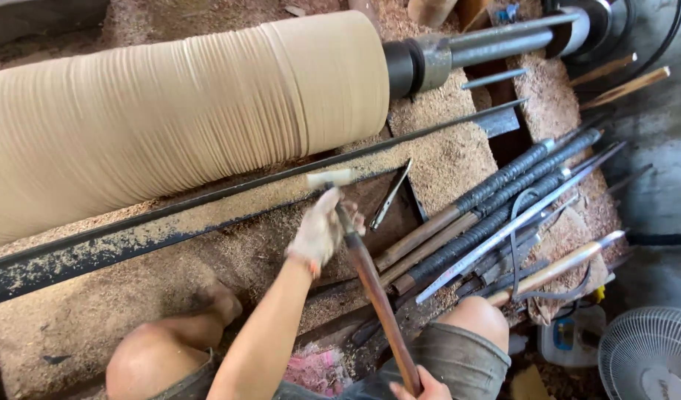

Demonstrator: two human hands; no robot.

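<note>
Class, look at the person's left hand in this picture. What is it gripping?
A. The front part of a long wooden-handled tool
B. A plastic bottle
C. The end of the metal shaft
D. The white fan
A: the left hand wraps the long wooden-handled tool near its front end, beside the dusty metal rail, while the right hand holds the handle's rear end.

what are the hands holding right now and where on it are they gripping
Both hold one long turning tool. The left hand grips its shaft near the tip on the tool rest; the right hand grips the end of the wooden handle.

One wooden cylinder (185, 111), one fan (649, 355), two hands, about five long-handled tools (496, 215)
</note>
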